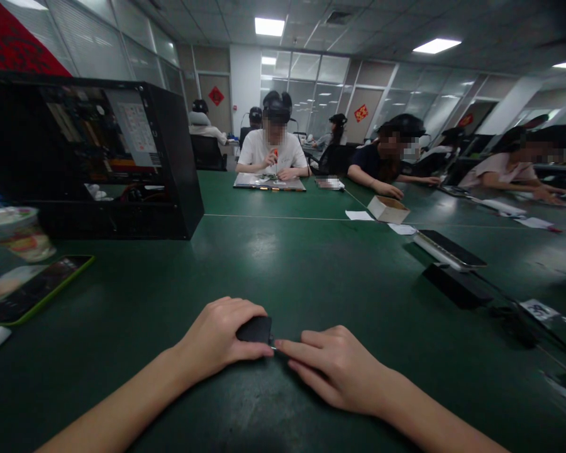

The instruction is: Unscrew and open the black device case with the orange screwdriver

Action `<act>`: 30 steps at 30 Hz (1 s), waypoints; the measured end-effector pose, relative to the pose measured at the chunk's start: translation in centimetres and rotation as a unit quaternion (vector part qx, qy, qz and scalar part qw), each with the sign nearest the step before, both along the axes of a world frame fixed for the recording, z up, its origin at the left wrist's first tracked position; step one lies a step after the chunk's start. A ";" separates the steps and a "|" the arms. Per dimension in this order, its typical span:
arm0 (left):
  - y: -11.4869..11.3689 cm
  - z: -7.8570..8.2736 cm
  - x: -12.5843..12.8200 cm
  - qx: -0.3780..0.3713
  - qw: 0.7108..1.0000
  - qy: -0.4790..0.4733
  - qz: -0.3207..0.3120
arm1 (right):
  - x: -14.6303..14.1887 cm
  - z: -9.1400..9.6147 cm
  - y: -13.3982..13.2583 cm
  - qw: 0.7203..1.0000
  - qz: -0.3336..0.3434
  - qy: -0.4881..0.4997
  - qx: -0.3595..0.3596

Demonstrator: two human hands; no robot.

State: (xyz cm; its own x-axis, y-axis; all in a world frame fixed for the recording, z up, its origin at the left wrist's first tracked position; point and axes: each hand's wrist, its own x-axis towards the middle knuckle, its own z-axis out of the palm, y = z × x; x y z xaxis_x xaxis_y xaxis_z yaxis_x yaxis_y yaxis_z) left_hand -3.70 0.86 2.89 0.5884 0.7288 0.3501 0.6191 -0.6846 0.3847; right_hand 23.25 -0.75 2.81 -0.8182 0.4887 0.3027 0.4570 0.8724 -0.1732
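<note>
A flat black object (255, 329) with rounded corners lies in the grip of my left hand (224, 330), between thumb and fingers, just above the green table (170, 390). Its exact kind is not clear; the palm covers its left part. At its right edge a small silvery bit (273, 345) sticks out. My right hand (334, 365) comes from the right with its index finger stretched, the tip at that bit. The other fingers are partly bent and apart from the index; I see nothing clearly held in them.
An open black computer case (170, 157) stands at left, near a phone with a green edge (42, 289) and a plastic cup (21, 233). At right are a small box (387, 209), a black-topped device (450, 248) and cables (514, 324). A person (273, 151) works opposite.
</note>
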 end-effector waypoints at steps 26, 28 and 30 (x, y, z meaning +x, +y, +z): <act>0.6 1.7 -1.1 -0.126 0.992 -0.018 0.021 | 0.8 0.2 0.0 0.999 -0.041 -0.004 -0.003; 0.8 1.6 -1.2 -0.132 0.991 -0.027 0.026 | 0.9 0.2 -0.1 0.999 -0.040 -0.008 0.007; 0.8 1.3 -1.0 -0.126 0.990 -0.046 0.034 | 0.8 0.1 -0.3 0.999 -0.040 -0.007 0.011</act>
